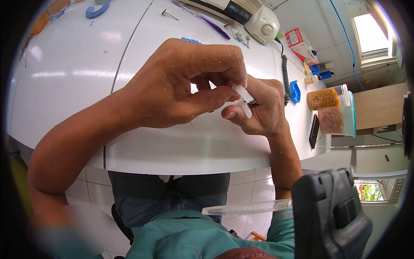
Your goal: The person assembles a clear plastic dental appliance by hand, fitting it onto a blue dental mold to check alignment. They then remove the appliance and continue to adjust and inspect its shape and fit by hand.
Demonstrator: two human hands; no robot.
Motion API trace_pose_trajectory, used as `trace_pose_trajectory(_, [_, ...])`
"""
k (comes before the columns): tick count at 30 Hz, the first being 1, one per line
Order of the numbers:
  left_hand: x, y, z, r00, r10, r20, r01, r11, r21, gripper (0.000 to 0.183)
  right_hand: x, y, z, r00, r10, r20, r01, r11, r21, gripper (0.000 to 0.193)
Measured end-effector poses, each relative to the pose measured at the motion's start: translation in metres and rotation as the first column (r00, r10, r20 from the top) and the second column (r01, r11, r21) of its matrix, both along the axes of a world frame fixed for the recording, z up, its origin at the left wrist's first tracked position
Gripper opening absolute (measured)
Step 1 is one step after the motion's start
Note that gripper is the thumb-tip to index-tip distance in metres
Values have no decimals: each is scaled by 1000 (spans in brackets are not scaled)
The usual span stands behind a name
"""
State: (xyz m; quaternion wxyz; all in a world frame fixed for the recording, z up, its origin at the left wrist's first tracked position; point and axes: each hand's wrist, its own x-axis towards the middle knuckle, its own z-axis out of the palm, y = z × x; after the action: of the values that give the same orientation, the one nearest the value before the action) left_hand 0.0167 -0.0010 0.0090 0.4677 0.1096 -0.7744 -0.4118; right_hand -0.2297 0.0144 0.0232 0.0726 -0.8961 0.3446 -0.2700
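Observation:
Between my two hands, above the front part of the white table (194, 151), is a small, irregular white translucent piece (245, 97). It looks like thin plastic, and my fingers cover much of it. My left hand (185, 82) pinches its upper left part between thumb and bent forefinger. From the other side my right hand (267, 105) holds the piece, with the thumb below it and the fingers curled behind. Pale dust and crumbs cling to the fingers and backs of both hands.
Behind my hands are a cream machine with a knob (264, 26), a purple-handled brush (211, 23) and several small rotary bits (240, 38). A blue arch-shaped mould (97, 10) lies far left. Rightward are a coiled cord (284, 77), blue tray (295, 91), tubs (332, 118) and black phone (314, 131).

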Motion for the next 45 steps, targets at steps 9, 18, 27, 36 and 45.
trace_pose_trajectory(9, [0,-1,-1,1000,-5,-22,6,997,81,18,-1,2,5,999,-32,-6,33,999,37,64])
trace_pose_trajectory(18, [-1,-1,-1,1000,-4,-17,6,995,98,19,1,3,14,996,-84,-40,86,995,44,69])
trace_pose_trajectory(27, [-2,-6,-1,996,88,-13,-86,988,127,16,-24,2,46,983,-150,104,120,961,249,47])
trace_pose_trajectory(36, [-3,-8,-3,971,237,42,-223,950,-221,19,1,9,43,991,-95,90,79,983,166,24])
trace_pose_trajectory(45, [-6,-8,-1,963,267,40,-242,918,-315,22,4,11,39,985,-116,130,97,985,142,12])
